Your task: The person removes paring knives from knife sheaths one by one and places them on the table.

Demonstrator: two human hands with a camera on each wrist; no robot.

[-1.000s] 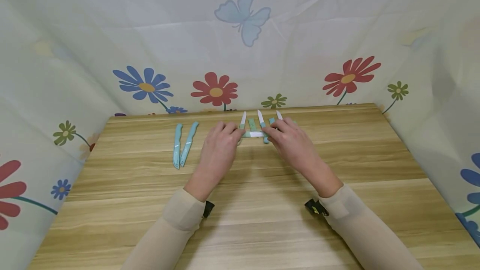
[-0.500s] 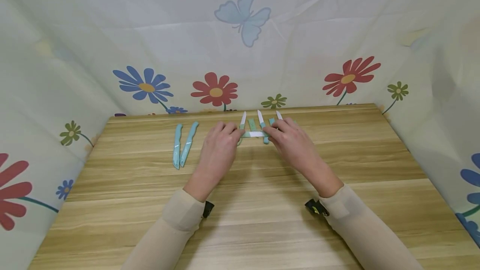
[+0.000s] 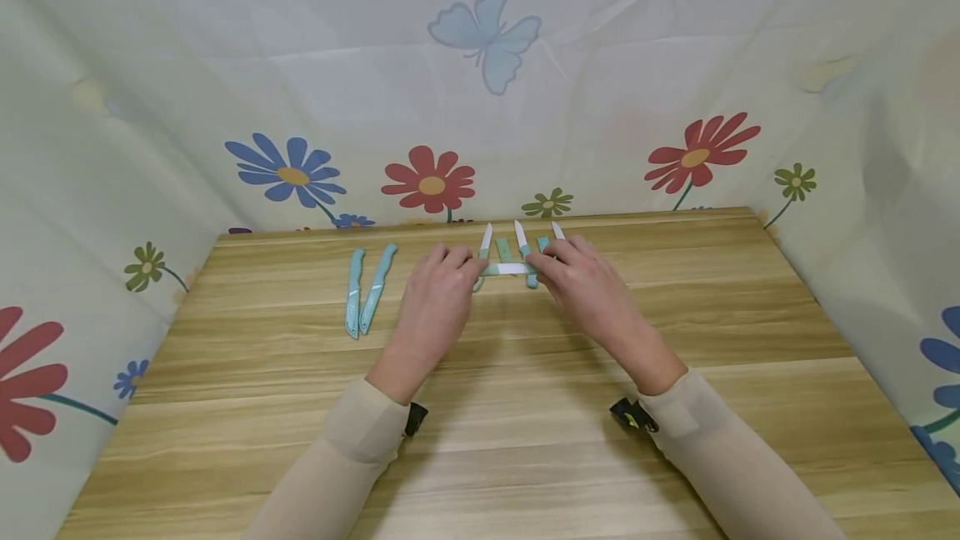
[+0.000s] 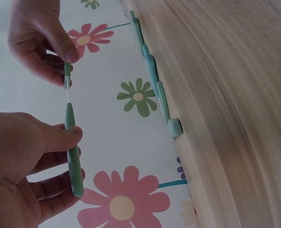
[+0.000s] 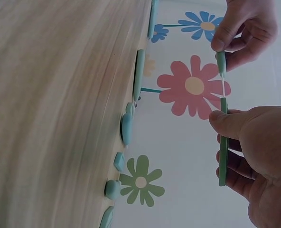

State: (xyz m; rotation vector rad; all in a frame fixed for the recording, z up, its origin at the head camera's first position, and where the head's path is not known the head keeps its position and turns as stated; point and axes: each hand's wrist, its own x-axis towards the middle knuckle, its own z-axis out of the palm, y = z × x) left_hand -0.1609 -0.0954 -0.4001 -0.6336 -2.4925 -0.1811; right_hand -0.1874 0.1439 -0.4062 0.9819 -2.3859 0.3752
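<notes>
My left hand (image 3: pixel 442 294) grips the green handle (image 4: pixel 74 161) of a small paring knife, fingers curled around it. A white blade (image 3: pixel 513 269) bridges the gap between my hands. In the right wrist view, my right hand (image 5: pixel 261 152) pinches a flat green blade sheath (image 5: pixel 223 147), its mouth right at the blade's front part. Both pieces are held level, in line, above the table. Behind them lie several bare-bladed knives, including a green-handled one (image 3: pixel 486 242) and a blue-handled one (image 3: pixel 522 238). A green sheath (image 3: pixel 504 251) and a blue sheath (image 3: pixel 543 242) lie between them.
Two light-blue sheathed knives (image 3: pixel 354 294) lie side by side left of my left hand. The wooden table (image 3: pixel 495 440) ends at the back against a flower-printed cloth (image 3: pixel 600 132), which also hangs at both sides.
</notes>
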